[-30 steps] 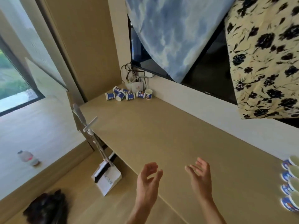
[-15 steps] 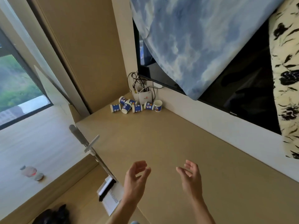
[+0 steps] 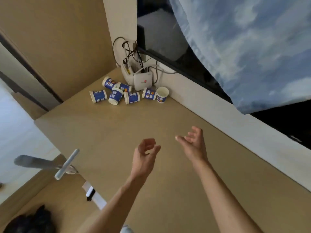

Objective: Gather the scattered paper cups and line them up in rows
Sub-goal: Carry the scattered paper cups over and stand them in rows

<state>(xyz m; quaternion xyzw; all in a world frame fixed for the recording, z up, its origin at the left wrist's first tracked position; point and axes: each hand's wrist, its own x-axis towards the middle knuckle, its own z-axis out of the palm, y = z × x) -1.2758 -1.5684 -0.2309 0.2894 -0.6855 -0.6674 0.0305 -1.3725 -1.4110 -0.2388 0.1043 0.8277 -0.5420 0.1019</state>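
Paper cups (image 3: 116, 96) are lying tipped in a cluster at the far corner of the worktop (image 3: 104, 132), just beside a white router box (image 3: 143, 80). One upright cup (image 3: 162, 95) is standing at the cluster's right end. Left hand (image 3: 145, 152) and right hand (image 3: 193, 143) are hovering empty, fingers loose, well apart from the cluster.

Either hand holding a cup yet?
No: the left hand and right hand are empty above the counter; the cups sit in the far corner.
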